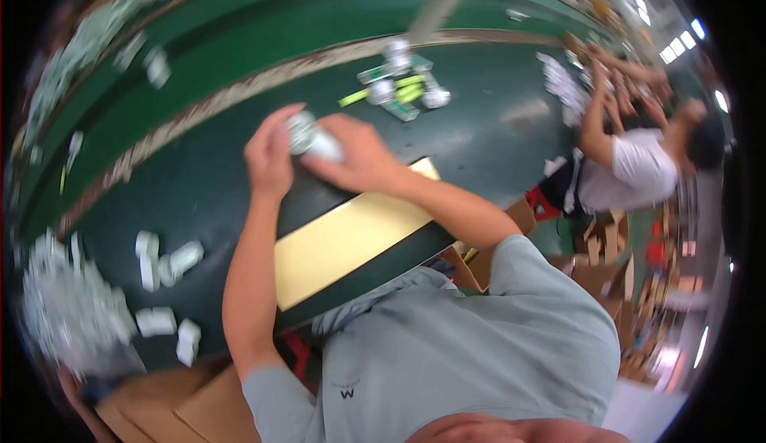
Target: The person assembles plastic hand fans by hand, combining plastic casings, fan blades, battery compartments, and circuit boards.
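Both grips point(270, 156) point(359, 154) round white piece point(305, 133) (blurred), yellow board point(343, 247) nearer, mixed heap point(382, 91) beyond

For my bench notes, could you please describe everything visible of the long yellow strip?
The long yellow strip is flat, pale and rectangular, with a dark line along part of its far edge; its material is unclear. It lies on the dark green work surface near the person's body, slanting up toward the picture's right. The right forearm crosses over its right part; whether they touch is unclear.
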Demonstrator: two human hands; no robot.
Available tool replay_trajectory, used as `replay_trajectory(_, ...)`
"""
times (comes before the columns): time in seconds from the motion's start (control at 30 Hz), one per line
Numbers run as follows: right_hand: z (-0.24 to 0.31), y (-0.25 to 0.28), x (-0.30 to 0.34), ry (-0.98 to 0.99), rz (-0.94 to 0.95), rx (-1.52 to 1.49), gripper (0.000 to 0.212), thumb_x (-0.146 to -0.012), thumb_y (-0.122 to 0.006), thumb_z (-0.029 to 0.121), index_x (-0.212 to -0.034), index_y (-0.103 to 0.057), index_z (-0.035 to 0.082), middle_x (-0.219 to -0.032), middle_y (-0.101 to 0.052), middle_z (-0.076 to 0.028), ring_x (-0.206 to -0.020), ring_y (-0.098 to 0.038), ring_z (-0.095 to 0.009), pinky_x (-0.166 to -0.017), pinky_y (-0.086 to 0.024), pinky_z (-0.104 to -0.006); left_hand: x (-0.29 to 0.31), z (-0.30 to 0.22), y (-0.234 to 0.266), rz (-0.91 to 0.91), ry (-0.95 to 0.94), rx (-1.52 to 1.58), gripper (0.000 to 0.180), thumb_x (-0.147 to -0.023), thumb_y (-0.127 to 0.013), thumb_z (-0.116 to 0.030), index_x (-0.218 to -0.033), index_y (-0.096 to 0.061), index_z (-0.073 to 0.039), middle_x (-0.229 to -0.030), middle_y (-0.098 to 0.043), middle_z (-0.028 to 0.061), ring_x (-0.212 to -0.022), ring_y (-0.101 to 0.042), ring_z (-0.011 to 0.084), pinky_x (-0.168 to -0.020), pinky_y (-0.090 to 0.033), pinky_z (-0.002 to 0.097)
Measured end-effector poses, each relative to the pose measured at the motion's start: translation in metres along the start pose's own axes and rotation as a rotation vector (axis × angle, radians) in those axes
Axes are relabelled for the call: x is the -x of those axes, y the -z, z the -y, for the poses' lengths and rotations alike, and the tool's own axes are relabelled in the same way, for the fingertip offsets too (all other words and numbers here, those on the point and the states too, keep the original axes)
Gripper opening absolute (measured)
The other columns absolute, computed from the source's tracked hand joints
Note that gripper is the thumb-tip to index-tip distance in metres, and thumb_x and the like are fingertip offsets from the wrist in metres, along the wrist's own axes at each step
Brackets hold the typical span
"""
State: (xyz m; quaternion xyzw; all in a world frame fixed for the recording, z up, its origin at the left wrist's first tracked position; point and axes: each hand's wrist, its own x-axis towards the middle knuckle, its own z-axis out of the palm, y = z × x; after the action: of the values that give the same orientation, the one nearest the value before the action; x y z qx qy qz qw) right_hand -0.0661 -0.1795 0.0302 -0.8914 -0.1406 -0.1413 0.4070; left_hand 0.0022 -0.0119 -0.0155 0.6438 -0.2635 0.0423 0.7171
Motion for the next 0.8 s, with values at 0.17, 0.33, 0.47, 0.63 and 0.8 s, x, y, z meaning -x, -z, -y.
replay_trajectory(0.17,0.0,0.01,0.016,-0.249,0.127,-0.285,0.051,-0.084,-0.078,0.04,-0.111,-0.062,-0.001,-0.097,-0.069,-0.02,-0.089,-0.069,-0.031,-0.078,-0.053,-0.0378,0.004,0.0,-0.002,0.088,-0.005,-0.12,0.044,-0.107,-0.037,-0.027,-0.116,-0.066,0.005,-0.11,-0.069,0.0131,-0.098,-0.065,0.0202,-0.089,-0.049,0.0316)
replay_trajectory(0.33,-0.013,0.051,0.051,-0.616,0.146,-0.554,0.042,-0.095,-0.067,0.04,-0.112,-0.064,0.002,-0.088,-0.067,-0.006,-0.081,-0.064,-0.012,-0.072,-0.052,-0.0296,-0.002,-0.005,-0.01,0.207,0.08,-0.097,0.035,-0.107,-0.043,-0.022,-0.117,-0.066,0.002,-0.094,-0.067,0.0069,-0.073,-0.061,0.0098,-0.062,-0.047,0.0233)
replay_trajectory(0.47,-0.059,0.132,0.088,-1.021,-0.302,-0.634,0.04,-0.094,-0.064,0.048,-0.105,-0.066,0.01,-0.08,-0.066,-0.003,-0.058,-0.055,-0.01,-0.05,-0.046,-0.0273,-0.007,-0.002,-0.011,0.139,0.148,-0.169,0.025,-0.104,-0.053,-0.016,-0.118,-0.067,-0.001,-0.094,-0.068,0.0043,-0.074,-0.06,0.0078,-0.062,-0.047,0.0216)
replay_trajectory(0.63,-0.199,0.25,0.147,-1.241,-0.608,-0.25,0.062,-0.09,-0.059,0.064,-0.108,-0.061,0.004,-0.086,-0.063,-0.011,-0.061,-0.058,-0.019,-0.05,-0.048,-0.032,-0.007,-0.005,-0.012,0.147,0.181,-0.205,0.025,-0.103,-0.055,-0.017,-0.118,-0.067,-0.001,-0.094,-0.068,0.0041,-0.075,-0.061,0.0072,-0.063,-0.047,0.0209)
replay_trajectory(0.8,-0.141,0.241,0.13,-1.286,-0.442,-0.808,0.085,-0.095,-0.044,0.068,-0.152,-0.029,0.006,-0.102,-0.067,-0.019,-0.063,-0.06,-0.018,-0.06,-0.052,-0.0319,-0.004,-0.003,-0.008,0.12,0.21,-0.201,0.026,-0.103,-0.056,-0.017,-0.119,-0.065,0.0,-0.094,-0.068,0.0042,-0.075,-0.06,0.0069,-0.063,-0.047,0.0209)
